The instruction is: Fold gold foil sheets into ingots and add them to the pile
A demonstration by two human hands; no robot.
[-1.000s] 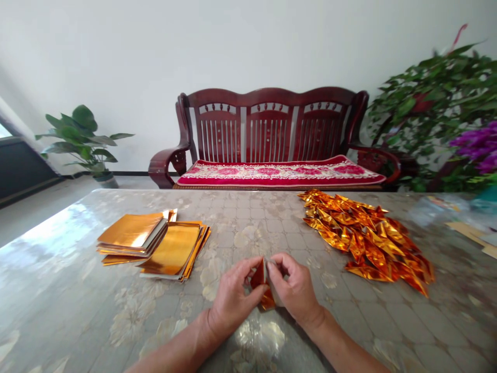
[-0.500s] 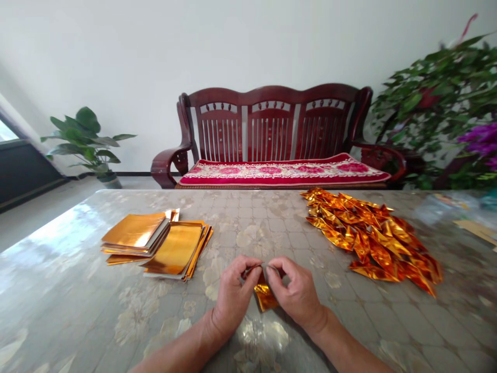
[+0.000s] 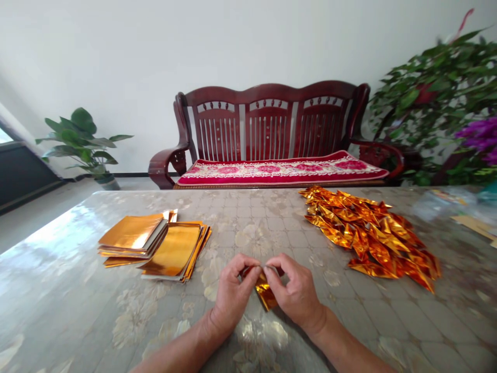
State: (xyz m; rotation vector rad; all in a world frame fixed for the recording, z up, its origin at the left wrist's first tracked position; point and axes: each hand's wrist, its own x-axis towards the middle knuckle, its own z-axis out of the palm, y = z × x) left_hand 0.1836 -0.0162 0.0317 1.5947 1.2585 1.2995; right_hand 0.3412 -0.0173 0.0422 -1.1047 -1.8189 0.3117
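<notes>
Between my hands is a small piece of gold foil paper (image 3: 265, 293), partly folded, its lower part showing shiny below my fingers. My left hand (image 3: 237, 282) pinches its upper edge between thumb and fingers. My right hand (image 3: 294, 287) pinches the same edge from the other side, the fingertips of both hands almost meeting. The fingers hide the paper's top. To the left lie two overlapping stacks of flat gold foil sheets (image 3: 134, 231). On the right is a heap of folded, pointed gold foil pieces (image 3: 373, 235).
The table (image 3: 155, 316) has a glossy, flower-patterned cover. Clear plastic bags (image 3: 442, 203) and a piece of brown cardboard (image 3: 473, 227) lie at the far right. Behind the table stand a wooden bench (image 3: 267, 129) with a red cushion, a potted plant (image 3: 83, 145) and leafy greenery (image 3: 435, 93).
Both hands keep their pinch on the foil paper, the fingertips now slightly closer together. The paper's lower part has tilted a little. The whole view has shifted slightly.
</notes>
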